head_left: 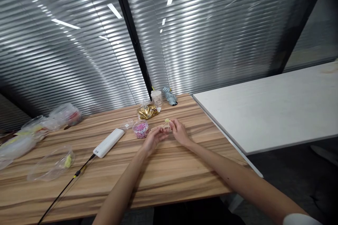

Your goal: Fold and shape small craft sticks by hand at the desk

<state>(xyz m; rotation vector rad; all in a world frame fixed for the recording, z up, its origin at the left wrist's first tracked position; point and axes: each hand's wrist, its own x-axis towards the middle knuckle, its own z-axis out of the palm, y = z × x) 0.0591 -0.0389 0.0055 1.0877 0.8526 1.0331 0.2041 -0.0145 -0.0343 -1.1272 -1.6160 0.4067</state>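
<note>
Over the wooden table, a small pale yellow item [167, 122] is held between both hands; its exact shape is too small to make out. My left hand [155, 137] has its fingers closed on its left side. From the right, my right hand [179, 132] pinches it with thumb and fingertips. Just left of my left hand stands a clear round tub [141, 129] full of pink and purple small pieces, with a clear lid [127, 124] beside it.
On the wooden table [169, 182] are a white power bank [108, 142] with a black cable, a clear tray [50, 165] with a yellow piece, plastic bags [52, 121], a gold packet [147, 111], a white cup [156, 97] and a blue-grey wrapper [170, 96]. A white table [269, 109] adjoins on the right.
</note>
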